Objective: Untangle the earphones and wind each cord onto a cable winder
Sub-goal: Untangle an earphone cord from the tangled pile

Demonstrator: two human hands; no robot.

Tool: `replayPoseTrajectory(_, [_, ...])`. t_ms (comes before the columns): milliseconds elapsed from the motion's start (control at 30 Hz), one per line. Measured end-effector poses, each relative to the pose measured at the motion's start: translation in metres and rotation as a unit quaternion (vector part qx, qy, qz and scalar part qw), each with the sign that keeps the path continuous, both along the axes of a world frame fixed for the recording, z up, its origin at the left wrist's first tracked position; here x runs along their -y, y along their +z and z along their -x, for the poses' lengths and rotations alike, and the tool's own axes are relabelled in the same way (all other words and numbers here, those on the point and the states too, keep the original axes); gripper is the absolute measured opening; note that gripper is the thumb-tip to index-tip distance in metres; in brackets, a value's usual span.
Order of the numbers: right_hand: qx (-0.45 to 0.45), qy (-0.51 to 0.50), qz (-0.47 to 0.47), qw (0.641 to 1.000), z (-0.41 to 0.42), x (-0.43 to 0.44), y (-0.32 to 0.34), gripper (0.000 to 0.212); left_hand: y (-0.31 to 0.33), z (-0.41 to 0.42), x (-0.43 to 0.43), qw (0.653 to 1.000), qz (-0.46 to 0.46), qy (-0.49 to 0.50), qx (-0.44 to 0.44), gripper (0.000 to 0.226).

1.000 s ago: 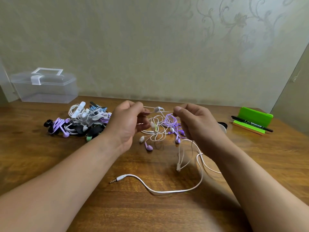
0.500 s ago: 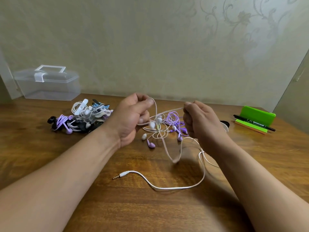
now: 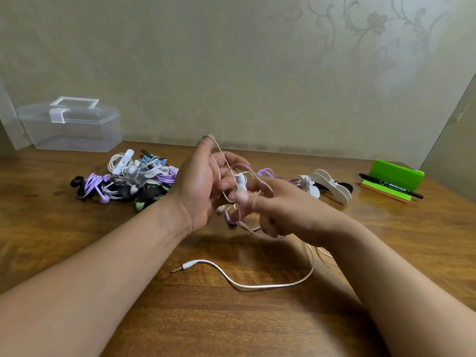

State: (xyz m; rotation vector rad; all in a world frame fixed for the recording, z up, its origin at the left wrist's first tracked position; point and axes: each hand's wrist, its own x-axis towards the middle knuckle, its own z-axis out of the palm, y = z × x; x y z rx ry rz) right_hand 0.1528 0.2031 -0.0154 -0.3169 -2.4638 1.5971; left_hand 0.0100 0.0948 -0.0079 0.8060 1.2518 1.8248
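I hold a tangle of white earphone cord above the middle of the wooden table. My left hand stands upright with a loop of the cord draped over its raised fingertip. My right hand is close beside it and pinches the cord near a white earbud. The cord's free end lies on the table in front of me and ends in a jack plug. A purple earbud hangs below my hands. Purple cord shows behind them. White cable winders lie to the right.
A heap of wound earphones in white, purple, black and blue sits at the left. A clear plastic box stands by the wall at the back left. A green holder with a black pen is at the far right.
My hands have come together from being spread apart. The left hand has turned upright with a cord loop over its fingertip. The camera has shifted, revealing the white winders.
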Motion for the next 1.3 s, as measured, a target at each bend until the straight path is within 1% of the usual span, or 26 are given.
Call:
replayPoseTrajectory(67, [0.0, 0.024, 0.006, 1.0, -0.002, 0.0, 0.001, 0.026, 0.002, 0.001, 0.002, 1.0, 0.01, -0.01, -0.002, 0.093])
replayPoseTrajectory(100, [0.001, 0.022, -0.007, 1.0, -0.003, 0.0, 0.002, 0.019, 0.002, 0.001, 0.004, 1.0, 0.02, -0.016, -0.006, 0.099])
replayPoseTrajectory(133, [0.004, 0.01, -0.039, 0.999, -0.005, -0.002, 0.002, 0.019, 0.002, 0.002, 0.004, 1.0, 0.025, -0.019, -0.006, 0.103])
replayPoseTrajectory(167, [0.006, -0.004, -0.066, 0.998, -0.005, -0.004, 0.001, 0.025, 0.003, 0.001, 0.004, 1.0, 0.02, -0.012, 0.0, 0.102])
replayPoseTrajectory(200, [0.0, -0.022, -0.078, 0.997, -0.005, -0.007, 0.0, 0.029, 0.003, 0.001, 0.003, 1.0, 0.006, 0.008, 0.013, 0.095])
replayPoseTrajectory(233, [-0.013, -0.05, -0.066, 0.997, -0.004, -0.009, 0.0, 0.03, 0.003, 0.004, 0.001, 0.999, -0.018, 0.035, 0.034, 0.079])
replayPoseTrajectory(300, [-0.037, -0.093, -0.042, 0.994, -0.005, -0.016, 0.0, 0.03, 0.006, 0.011, 0.0, 0.989, -0.066, 0.092, 0.094, 0.037])
replayPoseTrajectory(333, [-0.042, -0.106, -0.033, 0.993, -0.005, -0.018, 0.0, 0.031, 0.007, 0.016, 0.0, 0.983, -0.08, 0.107, 0.123, 0.026])
replayPoseTrajectory(367, [-0.048, -0.113, -0.017, 0.992, -0.005, -0.02, 0.0, 0.032, 0.008, 0.022, 0.002, 0.979, -0.088, 0.113, 0.148, 0.024])
replayPoseTrajectory(433, [-0.081, -0.12, 0.049, 0.988, -0.005, -0.023, 0.001, 0.036, 0.008, 0.03, 0.005, 0.974, -0.088, 0.121, 0.171, 0.027])
replayPoseTrajectory(500, [-0.13, -0.111, 0.114, 0.979, -0.006, -0.024, 0.005, 0.043, 0.006, 0.032, 0.006, 0.98, -0.053, 0.128, 0.142, 0.027])
replayPoseTrajectory(567, [-0.169, -0.098, 0.144, 0.97, -0.007, -0.023, 0.011, 0.045, 0.004, 0.03, 0.005, 0.988, 0.012, 0.134, 0.081, 0.023])
replayPoseTrajectory(667, [-0.184, -0.09, 0.148, 0.968, -0.011, -0.022, 0.017, 0.043, 0.001, 0.022, 0.002, 0.983, 0.076, 0.145, -0.079, 0.005])
replayPoseTrajectory(767, [-0.18, -0.065, 0.129, 0.973, -0.011, -0.021, 0.016, 0.036, 0.0, 0.017, 0.002, 0.97, 0.078, 0.122, -0.196, 0.029])
replayPoseTrajectory(833, [-0.163, -0.051, 0.114, 0.979, -0.012, -0.02, 0.016, 0.03, 0.0, 0.013, 0.003, 0.963, 0.051, 0.066, -0.258, 0.054])
replayPoseTrajectory(867, [-0.153, -0.042, 0.113, 0.981, -0.013, -0.018, 0.016, 0.026, 0.0, 0.01, 0.004, 0.964, 0.03, 0.021, -0.264, 0.063])
replayPoseTrajectory(900, [-0.143, -0.032, 0.114, 0.983, -0.014, -0.016, 0.017, 0.023, -0.001, 0.008, 0.005, 0.968, 0.004, -0.034, -0.247, 0.067])
replayPoseTrajectory(967, [-0.13, -0.021, 0.122, 0.984, -0.015, -0.013, 0.019, 0.016, -0.001, 0.004, 0.008, 0.974, -0.026, -0.125, -0.187, 0.069])
replayPoseTrajectory(1000, [-0.132, -0.022, 0.125, 0.983, -0.015, -0.013, 0.019, 0.012, 0.0, 0.004, 0.01, 0.973, -0.02, -0.147, -0.176, 0.067])
replayPoseTrajectory(1067, [-0.153, -0.038, 0.134, 0.978, -0.014, -0.017, 0.019, 0.007, 0.003, 0.004, 0.012, 0.968, 0.016, -0.167, -0.186, 0.058])
replayPoseTrajectory(1133, [-0.172, -0.054, 0.144, 0.973, -0.012, -0.021, 0.017, 0.005, 0.002, 0.005, 0.013, 0.96, 0.048, -0.17, -0.216, 0.044])
replayPoseTrajectory(1200, [-0.186, -0.058, 0.165, 0.967, -0.011, -0.024, 0.017, 0.005, 0.0, 0.005, 0.013, 0.958, 0.058, -0.162, -0.231, 0.028])
replayPoseTrajectory(1233, [-0.185, -0.062, 0.182, 0.964, -0.011, -0.025, 0.017, 0.009, 0.001, 0.007, 0.012, 0.962, 0.053, -0.152, -0.222, 0.026])
replayPoseTrajectory(1267, [-0.174, -0.065, 0.198, 0.962, -0.011, -0.026, 0.017, 0.018, 0.004, 0.011, 0.013, 0.97, 0.037, -0.14, -0.196, 0.027])
replayPoseTrajectory(1300, [-0.152, -0.069, 0.208, 0.964, -0.011, -0.028, 0.018, 0.033, 0.008, 0.016, 0.015, 0.979, 0.008, -0.126, -0.157, 0.027])
